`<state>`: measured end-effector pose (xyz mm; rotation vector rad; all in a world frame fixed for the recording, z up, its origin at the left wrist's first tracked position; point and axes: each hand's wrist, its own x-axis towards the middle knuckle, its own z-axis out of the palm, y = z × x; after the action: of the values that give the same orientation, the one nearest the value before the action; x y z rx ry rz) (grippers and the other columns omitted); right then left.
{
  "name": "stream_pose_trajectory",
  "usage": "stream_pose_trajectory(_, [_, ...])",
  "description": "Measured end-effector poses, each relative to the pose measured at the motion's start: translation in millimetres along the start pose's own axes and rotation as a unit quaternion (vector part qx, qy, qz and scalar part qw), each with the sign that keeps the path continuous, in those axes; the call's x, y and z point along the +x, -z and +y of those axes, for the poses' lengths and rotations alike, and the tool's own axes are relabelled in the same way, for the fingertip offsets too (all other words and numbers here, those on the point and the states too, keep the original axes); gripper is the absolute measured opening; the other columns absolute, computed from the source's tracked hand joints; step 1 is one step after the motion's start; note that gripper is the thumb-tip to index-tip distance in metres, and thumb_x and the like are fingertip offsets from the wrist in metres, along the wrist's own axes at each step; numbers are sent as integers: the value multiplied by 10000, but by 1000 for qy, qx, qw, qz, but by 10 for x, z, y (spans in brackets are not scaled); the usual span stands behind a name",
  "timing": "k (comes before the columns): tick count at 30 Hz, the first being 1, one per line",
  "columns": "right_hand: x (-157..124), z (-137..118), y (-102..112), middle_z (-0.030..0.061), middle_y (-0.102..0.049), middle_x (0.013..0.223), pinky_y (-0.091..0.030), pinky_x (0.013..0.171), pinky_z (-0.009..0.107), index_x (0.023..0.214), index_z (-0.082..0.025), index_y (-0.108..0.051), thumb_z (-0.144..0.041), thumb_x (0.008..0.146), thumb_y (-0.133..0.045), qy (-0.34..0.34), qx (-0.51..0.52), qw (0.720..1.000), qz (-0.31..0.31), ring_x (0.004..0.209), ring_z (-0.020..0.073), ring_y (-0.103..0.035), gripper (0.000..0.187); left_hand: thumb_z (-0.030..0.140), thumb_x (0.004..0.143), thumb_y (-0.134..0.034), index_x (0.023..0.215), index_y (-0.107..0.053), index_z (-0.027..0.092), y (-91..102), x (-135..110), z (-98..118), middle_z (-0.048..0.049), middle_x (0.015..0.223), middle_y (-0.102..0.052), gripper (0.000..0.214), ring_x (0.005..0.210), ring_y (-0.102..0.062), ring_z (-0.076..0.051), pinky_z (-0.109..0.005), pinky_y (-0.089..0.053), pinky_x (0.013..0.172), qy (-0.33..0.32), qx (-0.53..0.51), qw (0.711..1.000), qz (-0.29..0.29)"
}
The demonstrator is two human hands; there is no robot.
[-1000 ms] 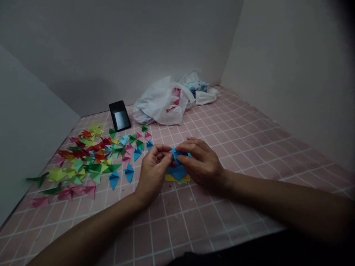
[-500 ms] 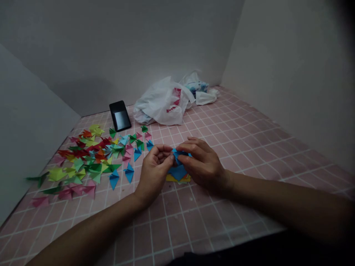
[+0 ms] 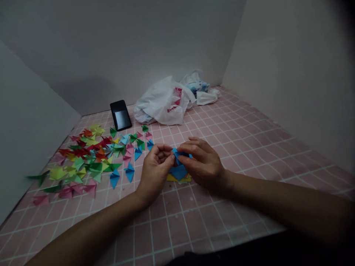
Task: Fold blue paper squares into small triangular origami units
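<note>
Closely between the two hands, a piece of blue paper (image 3: 178,153) is held over a small stack of paper sheets (image 3: 179,173); whether the stack is touched by it cannot be told. By the left hand (image 3: 155,168) the paper is grasped at its left edge, with thumb and forefinger brought nearly together in a pinch — the remaining fingers are curled loosely toward the palm. By the right hand (image 3: 205,162) the other side is gripped: two digits are laid along the paper, parted by a narrow gap in which blue is seen, while the farther fingers are stretched forward and slightly bent. Exactly how firmly it is pressed cannot be told, since the fingertips are partly hidden.

The left wrist is held almost straight, and its forearm is slanted up from the lower left. The right hand is turned with its back toward the camera, its forearm reached in from the right at a flatter slant.

To the left, many folded paper shapes (image 3: 95,169) are spread on the pink checked cloth (image 3: 249,140) — a few blue ones are placed nearest the left hand. Behind them a dark phone (image 3: 121,115) is seen, beside a white plastic bag (image 3: 161,103).
</note>
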<state>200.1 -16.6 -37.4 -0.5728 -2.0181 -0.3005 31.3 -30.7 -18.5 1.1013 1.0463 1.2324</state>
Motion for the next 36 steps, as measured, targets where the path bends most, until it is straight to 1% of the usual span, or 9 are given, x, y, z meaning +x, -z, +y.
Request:
stream_pose_trajectory(4, [-17,4,-8,83,-704,1022,-548,998,487,945,-203,-665,-109,947,-552,5,5,1000,-2,999,215,-653,147,199,734,-752,892,-571,180,-1,1,-9,36,727,-631,241,650,-621,-93,-214,-515,629,1,-5,1000,4])
stream_pose_trajectory(8, [-15,9,-7,77,-698,1022,-539,1010,478,923,-198,-659,-107,954,-551,15,-13,1000,-10,1008,210,-647,144,216,738,-759,898,-573,181,2,4,-24,31,734,-636,247,652,-620,-98,-218,-512,627,9,-4,1000,6])
stream_pose_trajectory(11, [-9,15,-11,86,-697,1021,-539,1014,474,907,-186,-656,-106,948,-573,28,-30,999,-12,1011,214,-646,123,242,759,-750,912,-579,183,12,6,-38,26,748,-643,237,661,-626,-103,-225,-513,633,7,-4,1000,3])
stream_pose_trajectory(17, [-16,13,-15,77,-702,1055,-534,1027,499,910,-194,-660,-94,944,-586,38,-34,999,-20,1065,215,-645,128,304,796,-748,941,-592,179,31,2,-40,22,766,-655,247,675,-635,-108,-233,-516,657,6,1,1000,-4])
stream_pose_trajectory(21, [-20,7,-8,72,-708,1062,-535,1037,508,897,-198,-666,-92,935,-603,53,-41,997,-27,1080,218,-649,130,316,780,-763,927,-591,178,35,8,-42,29,744,-649,265,658,-625,-104,-229,-510,645,7,-5,1000,4])
stream_pose_trajectory(26, [-11,11,-16,103,-712,1042,-535,1040,501,870,-167,-671,-69,908,-632,70,-48,996,-19,1072,230,-651,112,297,755,-759,916,-583,182,35,18,-43,34,729,-638,265,644,-617,-104,-232,-507,639,8,-9,1000,9])
stream_pose_trajectory(29, [-15,13,-25,91,-709,1064,-535,1037,509,882,-184,-673,-79,919,-619,61,-35,997,-21,1080,228,-644,124,271,750,-742,909,-580,186,31,20,-36,38,730,-627,241,646,-614,-103,-229,-502,637,6,-3,1000,14])
stream_pose_trajectory(32, [-19,6,-22,83,-704,1071,-518,1050,513,906,-196,-674,-91,934,-596,43,-10,999,-23,1091,226,-635,133,227,734,-737,855,-569,186,24,22,-22,48,720,-608,211,638,-607,-94,-216,-495,624,-7,10,1000,20])
stream_pose_trajectory(36, [-5,-14,-3,84,-692,974,-530,1020,494,913,-185,-665,-99,944,-557,8,8,1000,-22,965,214,-635,141,213,729,-744,811,-567,182,21,26,0,54,665,-599,198,601,-596,-93,-208,-486,593,-12,18,1000,18])
